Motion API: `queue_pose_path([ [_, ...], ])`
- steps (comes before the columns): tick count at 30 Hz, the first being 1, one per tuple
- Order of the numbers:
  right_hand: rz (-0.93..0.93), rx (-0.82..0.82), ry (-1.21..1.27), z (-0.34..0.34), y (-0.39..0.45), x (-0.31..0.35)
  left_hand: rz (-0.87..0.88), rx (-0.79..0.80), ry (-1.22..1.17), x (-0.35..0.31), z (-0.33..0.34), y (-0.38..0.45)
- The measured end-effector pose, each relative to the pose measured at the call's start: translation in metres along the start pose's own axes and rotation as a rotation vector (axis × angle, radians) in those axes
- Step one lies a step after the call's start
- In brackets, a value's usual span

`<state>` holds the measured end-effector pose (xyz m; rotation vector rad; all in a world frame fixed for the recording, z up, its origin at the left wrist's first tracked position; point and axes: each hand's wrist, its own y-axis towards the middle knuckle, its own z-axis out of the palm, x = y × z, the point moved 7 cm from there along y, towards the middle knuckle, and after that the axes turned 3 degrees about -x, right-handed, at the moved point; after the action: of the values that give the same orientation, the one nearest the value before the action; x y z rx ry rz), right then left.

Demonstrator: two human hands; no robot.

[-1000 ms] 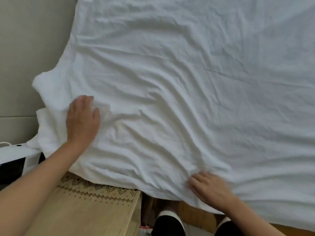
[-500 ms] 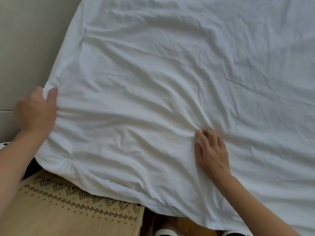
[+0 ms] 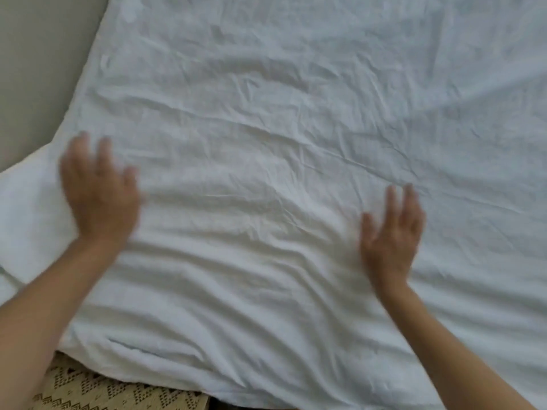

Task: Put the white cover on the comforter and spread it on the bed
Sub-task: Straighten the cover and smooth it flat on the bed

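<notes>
Cover: one white cover (image 3: 296, 143), wrinkled, spread over the bed and filling nearly the whole view; its near edge hangs just over the near side.
Comforter: I can't make it out apart from the cover; a thicker white fold bulges at the near left corner.
Cover to hands: the fabric lies under both hands, one toward the left edge, one right of the middle, well apart.
Left hand (image 3: 99, 190): one, blurred, grip wide, fingers spread and straight over the cover, holding nothing.
Right hand (image 3: 392, 232): one, grip wide, fingers straight and pointing far, holding nothing.
Contact: whether the palms press the cloth I can't tell.
Patterned cloth (image 3: 118, 392): one, beige with zigzags, near left, under the cover's edge.
Wall (image 3: 35, 69): grey, far left.
</notes>
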<state>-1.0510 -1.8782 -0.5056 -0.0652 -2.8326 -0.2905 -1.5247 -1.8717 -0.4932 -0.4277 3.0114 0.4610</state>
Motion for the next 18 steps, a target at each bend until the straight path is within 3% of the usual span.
queue_pose_path([
  [1, 0.201, -0.062, -0.046, -0.004, 0.023, -0.034, 0.173, -0.007, -0.077, -0.088, -0.031, -0.002],
  [3, 0.517, 0.007, -0.089, -0.008, 0.056, -0.095, 0.413, 0.061, -0.091, -0.166, -0.007, -0.011],
  [5, 0.696, 0.110, -0.118, 0.002, 0.059, -0.124, 0.560, 0.206, -0.163, -0.227, 0.021, -0.027],
  [6, 0.697, 0.130, -0.120, 0.011, 0.062, -0.119, 0.648, 0.228, -0.190, -0.254, 0.034, -0.037],
  [8, 0.581, 0.197, -0.127, 0.036, 0.068, -0.082, 0.692, 0.314, -0.165, -0.274, 0.051, -0.043],
  [9, 0.463, 0.238, -0.123, 0.049, 0.069, -0.052, 0.617, 0.306, -0.101, -0.259, 0.062, -0.035],
  [12, -0.087, 0.427, -0.026, 0.081, 0.059, 0.067, 0.182, 0.355, 0.029, -0.168, 0.074, -0.006],
  [14, -0.452, 0.550, 0.066, 0.091, 0.047, 0.135, 0.012, 0.390, 0.088, -0.123, 0.069, 0.007],
  [16, -0.606, 0.783, 0.151, 0.095, 0.038, 0.170, -0.132, 0.442, 0.119, -0.094, 0.064, 0.014],
  [18, -0.605, 0.780, 0.222, 0.083, 0.056, 0.169, -0.224, 0.511, 0.116, -0.092, 0.062, 0.017],
])
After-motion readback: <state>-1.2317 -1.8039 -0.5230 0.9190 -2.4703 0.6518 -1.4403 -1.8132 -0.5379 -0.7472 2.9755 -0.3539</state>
